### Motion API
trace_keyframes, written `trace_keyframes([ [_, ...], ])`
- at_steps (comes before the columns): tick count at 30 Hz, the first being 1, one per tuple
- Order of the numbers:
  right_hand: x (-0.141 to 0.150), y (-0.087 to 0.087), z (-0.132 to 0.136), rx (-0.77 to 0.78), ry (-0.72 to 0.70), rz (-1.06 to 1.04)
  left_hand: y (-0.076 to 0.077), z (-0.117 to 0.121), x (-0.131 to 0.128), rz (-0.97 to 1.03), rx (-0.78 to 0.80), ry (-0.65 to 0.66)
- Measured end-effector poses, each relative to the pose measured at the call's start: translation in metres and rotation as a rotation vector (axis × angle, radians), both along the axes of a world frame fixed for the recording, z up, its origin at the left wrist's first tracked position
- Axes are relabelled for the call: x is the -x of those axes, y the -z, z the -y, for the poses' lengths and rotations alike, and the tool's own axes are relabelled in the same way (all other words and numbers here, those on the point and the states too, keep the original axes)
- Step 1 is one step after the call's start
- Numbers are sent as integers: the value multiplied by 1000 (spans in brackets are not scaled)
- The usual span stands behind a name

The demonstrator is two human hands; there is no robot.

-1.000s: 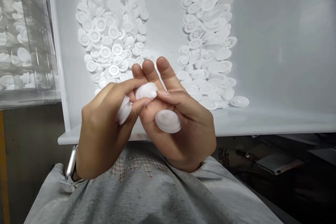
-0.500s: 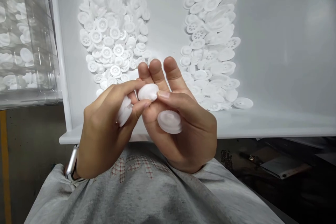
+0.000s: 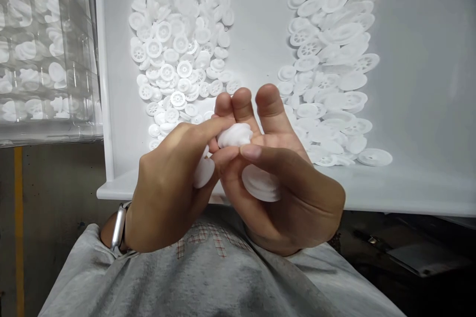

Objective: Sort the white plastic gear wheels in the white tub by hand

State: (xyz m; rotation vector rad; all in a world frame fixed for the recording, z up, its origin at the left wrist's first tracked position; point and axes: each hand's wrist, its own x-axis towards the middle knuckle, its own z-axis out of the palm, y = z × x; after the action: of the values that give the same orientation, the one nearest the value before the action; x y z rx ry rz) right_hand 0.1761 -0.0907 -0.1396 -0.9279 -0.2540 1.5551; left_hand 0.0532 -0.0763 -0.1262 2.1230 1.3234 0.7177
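Note:
My left hand (image 3: 169, 185) is closed, its thumb and index finger pinching small white plastic gears (image 3: 234, 136). More white gears (image 3: 204, 171) sit tucked in its palm. Facing upward, my right hand (image 3: 293, 193) has three fingers stretched away from me, while its thumb presses against the edge of the pinched gears. A stack of larger white gears (image 3: 261, 183) rests in the right palm beneath that thumb. Both hands meet above the near edge of a white tray (image 3: 256, 25). How the pinched gears fit together is partly hidden by fingers.
Inside the white tray lie a heap of small white gears (image 3: 178, 69) on the left and a heap of larger gears (image 3: 334, 59) on the right. At far left stands a clear compartmented blister tray (image 3: 33, 49) holding white parts. A flat grey object (image 3: 424, 260) lies below right.
Both hands and the whole scene have shifted right in view. The pinched piece has turned, now showing stacked, uneven edges. My right thumb has stayed against it.

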Motion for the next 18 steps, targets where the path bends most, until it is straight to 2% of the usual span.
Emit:
trace_keyframes([
  [3, -1, 2, 2, -5, -14, 55, -1, 0, 2, -4, 47, 12],
  [11, 1, -2, 1, 36, 16, 24, -1, 2, 1, -118, -23, -10],
  [16, 2, 5, 3, -63, 14, -3, -1, 2, 0, -89, -21, -21],
  [18, 2, 6, 3, -42, 14, -36, -1, 3, 0, -74, -19, -21],
])
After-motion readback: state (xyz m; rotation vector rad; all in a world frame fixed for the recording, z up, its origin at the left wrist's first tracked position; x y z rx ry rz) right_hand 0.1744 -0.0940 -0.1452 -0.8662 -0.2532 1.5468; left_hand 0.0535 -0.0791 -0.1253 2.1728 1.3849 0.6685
